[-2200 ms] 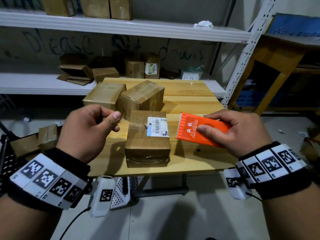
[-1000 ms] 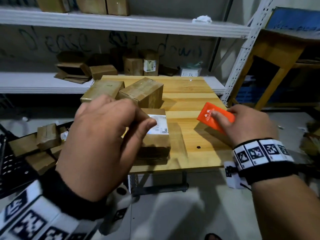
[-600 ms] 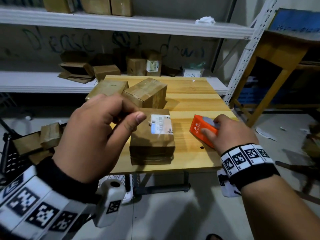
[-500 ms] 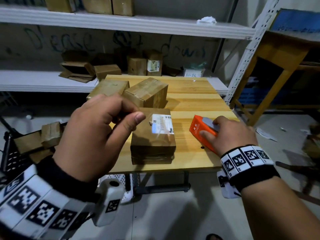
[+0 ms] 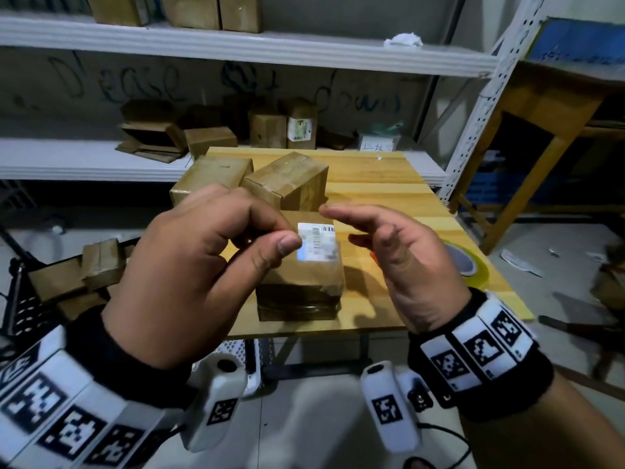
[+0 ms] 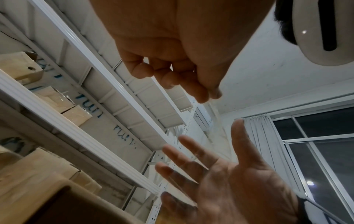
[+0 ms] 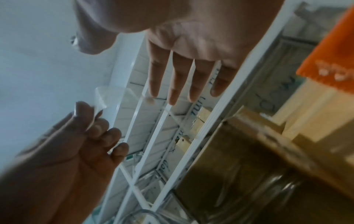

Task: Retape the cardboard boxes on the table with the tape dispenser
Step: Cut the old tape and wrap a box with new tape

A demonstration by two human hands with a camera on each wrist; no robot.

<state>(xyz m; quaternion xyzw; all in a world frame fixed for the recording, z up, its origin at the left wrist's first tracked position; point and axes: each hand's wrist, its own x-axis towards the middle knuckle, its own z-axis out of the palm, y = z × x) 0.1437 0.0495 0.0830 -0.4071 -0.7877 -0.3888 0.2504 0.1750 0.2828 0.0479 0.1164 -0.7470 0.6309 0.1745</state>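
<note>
My left hand (image 5: pixel 280 236) hovers above the labelled cardboard box (image 5: pixel 304 282) near the table's front edge. Its thumb and fingers pinch a short strip of clear tape (image 7: pixel 102 97). My right hand (image 5: pixel 338 223) is raised just to its right, fingers straight, holding nothing. The orange tape dispenser (image 7: pixel 329 50) lies on the wooden table (image 5: pixel 389 184) behind my right hand. Its tape roll (image 5: pixel 468 265) shows past the wrist. Two more boxes (image 5: pixel 213 174) (image 5: pixel 291 181) sit behind the labelled one.
White metal shelving (image 5: pixel 236 49) with more boxes runs behind the table. A black crate (image 5: pixel 20 299) with boxes is on the left. A wooden stool (image 5: pixel 541 106) stands at the right. A white basket (image 5: pixel 233 350) sits under the table.
My right hand set the orange dispenser down on the table, let go of it and rose towards my left hand. The left hand keeps its pinch.
</note>
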